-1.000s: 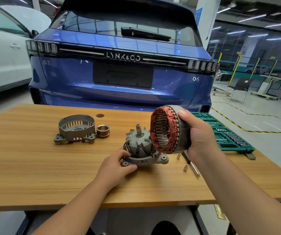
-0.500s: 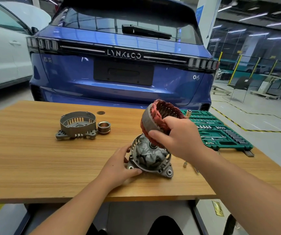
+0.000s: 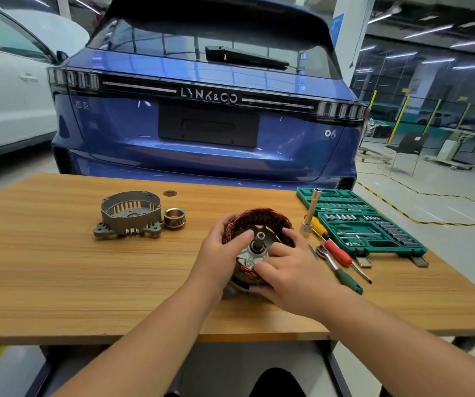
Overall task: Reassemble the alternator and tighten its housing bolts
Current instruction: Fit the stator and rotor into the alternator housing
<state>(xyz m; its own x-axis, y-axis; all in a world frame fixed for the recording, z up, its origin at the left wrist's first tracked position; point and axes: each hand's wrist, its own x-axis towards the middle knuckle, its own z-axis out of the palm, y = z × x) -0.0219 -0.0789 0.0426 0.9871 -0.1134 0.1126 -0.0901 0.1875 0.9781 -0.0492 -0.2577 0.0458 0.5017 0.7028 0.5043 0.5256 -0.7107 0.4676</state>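
Now both my hands hold the copper-wound ring on the wooden table.

My left hand (image 3: 221, 250) curls round the ring (image 3: 259, 222) on its left side, and my right hand (image 3: 285, 270) grips its near right edge, with the shaft (image 3: 259, 239) standing up through the middle. On the table (image 3: 58, 282), the loose grey housing (image 3: 129, 214) sits to the left with a small pulley (image 3: 174, 217) just beside it. A green socket case (image 3: 365, 224) lies open on the right, with a ratchet (image 3: 339, 267) and a red-handled screwdriver (image 3: 338, 252) next to it. Behind the table stands a blue car (image 3: 201, 124) whose tailgate reads "LYNK&CO" and "06". A white car (image 3: 7, 110) is parked at the left of the workshop floor.
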